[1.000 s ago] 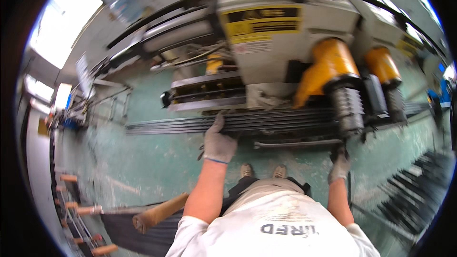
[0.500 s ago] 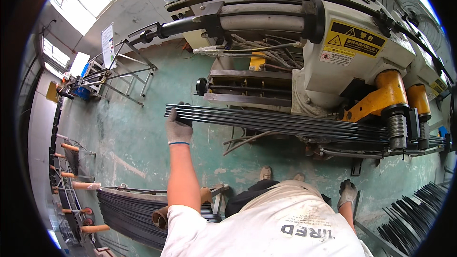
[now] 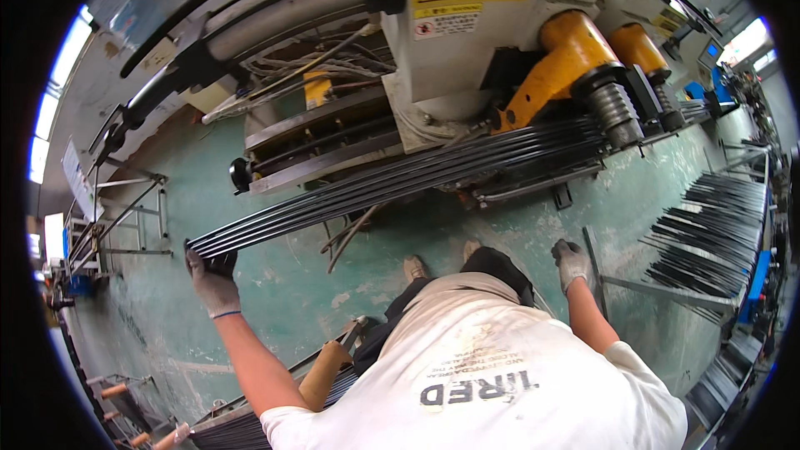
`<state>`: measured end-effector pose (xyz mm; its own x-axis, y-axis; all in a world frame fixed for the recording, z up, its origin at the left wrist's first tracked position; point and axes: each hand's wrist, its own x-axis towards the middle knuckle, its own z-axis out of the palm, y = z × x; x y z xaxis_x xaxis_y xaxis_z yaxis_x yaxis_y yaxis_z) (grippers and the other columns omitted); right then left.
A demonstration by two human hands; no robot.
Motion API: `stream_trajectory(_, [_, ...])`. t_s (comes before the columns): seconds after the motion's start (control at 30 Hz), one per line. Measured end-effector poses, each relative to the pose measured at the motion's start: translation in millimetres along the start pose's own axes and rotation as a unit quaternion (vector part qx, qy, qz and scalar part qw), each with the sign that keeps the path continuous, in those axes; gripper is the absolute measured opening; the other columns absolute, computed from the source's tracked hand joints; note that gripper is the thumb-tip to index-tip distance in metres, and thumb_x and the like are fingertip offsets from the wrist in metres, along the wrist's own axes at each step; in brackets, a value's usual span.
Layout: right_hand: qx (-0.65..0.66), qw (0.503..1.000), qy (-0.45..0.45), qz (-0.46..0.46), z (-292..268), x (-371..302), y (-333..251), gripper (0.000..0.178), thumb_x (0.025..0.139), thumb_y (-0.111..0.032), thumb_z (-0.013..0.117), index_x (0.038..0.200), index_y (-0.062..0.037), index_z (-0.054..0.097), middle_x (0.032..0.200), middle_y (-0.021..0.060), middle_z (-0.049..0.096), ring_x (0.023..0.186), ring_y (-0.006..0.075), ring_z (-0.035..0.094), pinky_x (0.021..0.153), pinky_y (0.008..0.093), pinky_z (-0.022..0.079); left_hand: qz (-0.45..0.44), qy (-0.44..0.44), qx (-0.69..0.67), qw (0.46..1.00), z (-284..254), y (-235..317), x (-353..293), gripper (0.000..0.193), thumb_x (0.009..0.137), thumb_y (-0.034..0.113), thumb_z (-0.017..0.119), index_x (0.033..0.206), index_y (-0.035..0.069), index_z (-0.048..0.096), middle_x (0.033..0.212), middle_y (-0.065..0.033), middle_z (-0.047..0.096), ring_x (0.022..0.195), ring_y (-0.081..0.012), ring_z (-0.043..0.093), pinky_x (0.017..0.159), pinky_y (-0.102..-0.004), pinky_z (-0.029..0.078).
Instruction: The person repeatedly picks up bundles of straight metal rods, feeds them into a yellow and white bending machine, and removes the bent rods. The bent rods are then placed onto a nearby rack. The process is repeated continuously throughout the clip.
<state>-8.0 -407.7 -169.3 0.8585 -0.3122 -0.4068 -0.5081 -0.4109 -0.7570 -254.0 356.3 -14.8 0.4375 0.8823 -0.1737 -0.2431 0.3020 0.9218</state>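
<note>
My left hand (image 3: 215, 282), in a grey glove with dark fingers, is closed around the near-left ends of several long black metal rods (image 3: 375, 185). The rods lie side by side and slant up to the right. Their far part passes by the orange arm (image 3: 554, 75) and ribbed metal posts (image 3: 615, 115) of a large machine. Away from the rods, my right hand (image 3: 572, 263), gloved too, hangs to the right of my body. Its fingers are curled, and I see nothing in them.
The pale machine housing (image 3: 467, 46) fills the upper middle, with a rail bed (image 3: 325, 146) at its left. A rack (image 3: 708, 296) of black rods stands at the right. More rods (image 3: 229, 435) lie at lower left beside a brown roll (image 3: 325, 375). Metal frames (image 3: 133, 212) stand far left.
The view has turned toward the right. My left hand still grips the rod ends, which now slant down to the left. My right hand has come up into fuller view, fingers curled.
</note>
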Motion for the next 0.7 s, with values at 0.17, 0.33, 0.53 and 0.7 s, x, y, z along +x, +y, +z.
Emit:
stream_trajectory(0.17, [-0.116,0.991,-0.067,0.020,7.7,25.8,53.6,0.041,0.103,-0.039,0.072,0.099,0.0013,0.080,0.085,0.0077,0.078,0.075,0.0184,0.066,0.073,0.0352,0.052,-0.027,-0.004,0.027,0.999,10.8,8.8,-5.0,0.065,0.113,0.063,0.051,0.165,0.024,0.050,0.155,-0.0089,0.063,0.135,-0.0351,0.065,0.108,-0.0577,0.056])
stream_trajectory(0.33, [-0.206,0.968,-0.142,0.015,25.5,61.9,7.8,0.045,0.097,-0.045,0.070,0.092,-0.0017,0.080,0.084,0.0098,0.077,0.076,0.0225,0.068,0.077,0.0391,0.054,-0.018,0.071,-0.139,0.988,16.3,-16.7,-19.5,0.070,0.113,0.061,0.051,0.165,0.014,0.047,0.164,-0.0152,0.055,0.147,-0.0398,0.055,0.124,-0.0580,0.044])
stream_trajectory(0.53, [-0.190,0.962,-0.198,0.001,27.1,158.8,-4.1,0.045,0.095,-0.046,0.069,0.091,-0.0016,0.079,0.084,0.0106,0.077,0.078,0.0246,0.070,0.079,0.0406,0.054,-0.133,0.148,-0.198,0.960,27.7,-140.6,-86.1,0.067,0.113,0.060,0.053,0.158,0.010,0.051,0.164,-0.0177,0.053,0.149,-0.0404,0.052,0.127,-0.0584,0.040])
stream_trajectory(0.7, [-0.454,0.816,-0.217,-0.284,8.7,270.9,63.4,0.047,0.095,-0.045,0.070,0.110,-0.0015,0.082,0.106,0.0195,0.082,0.101,0.0362,0.078,0.093,0.0448,0.057,-0.272,0.028,-0.182,0.945,120.6,-239.3,-158.2,0.052,0.113,0.053,0.050,0.138,0.009,0.063,0.148,-0.0086,0.062,0.145,-0.0339,0.052,0.120,-0.0545,0.043])
